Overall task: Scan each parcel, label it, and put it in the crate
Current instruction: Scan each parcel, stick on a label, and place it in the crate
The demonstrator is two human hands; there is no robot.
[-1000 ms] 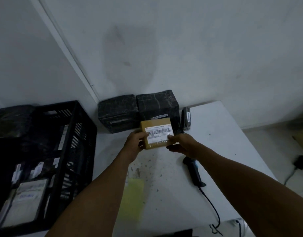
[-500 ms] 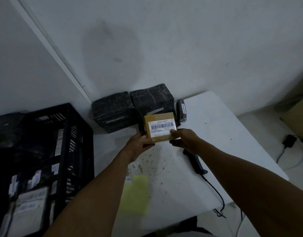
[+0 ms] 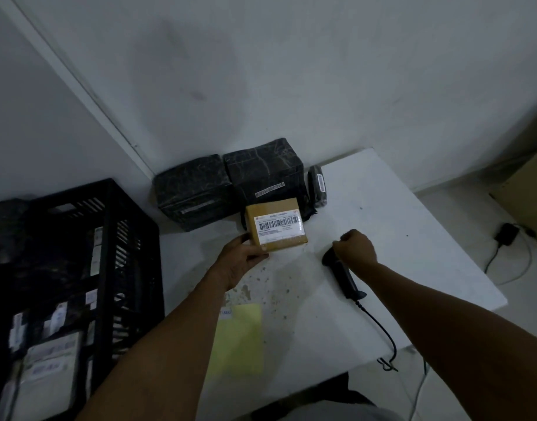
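A small brown cardboard parcel [image 3: 276, 229] with a white barcode label on top sits low over the white table [image 3: 413, 244]. My left hand [image 3: 240, 262] grips its near left corner. My right hand [image 3: 356, 247] is to the right of the parcel, fingers curled over the head end of the black handheld scanner [image 3: 347, 282], which lies on the table. The black plastic crate [image 3: 109, 238] stands at the left with several labelled parcels inside.
Two black-wrapped parcels [image 3: 194, 192] [image 3: 261, 171] and a slim black one [image 3: 317, 185] stand against the wall behind the brown parcel. A yellow sheet [image 3: 240, 338] lies near the table's front edge. The scanner cable [image 3: 379, 329] runs off the front. A charger [image 3: 505, 233] lies on the floor at right.
My right hand let go of the brown parcel and moved right and down onto the scanner. My left hand alone holds the parcel now.
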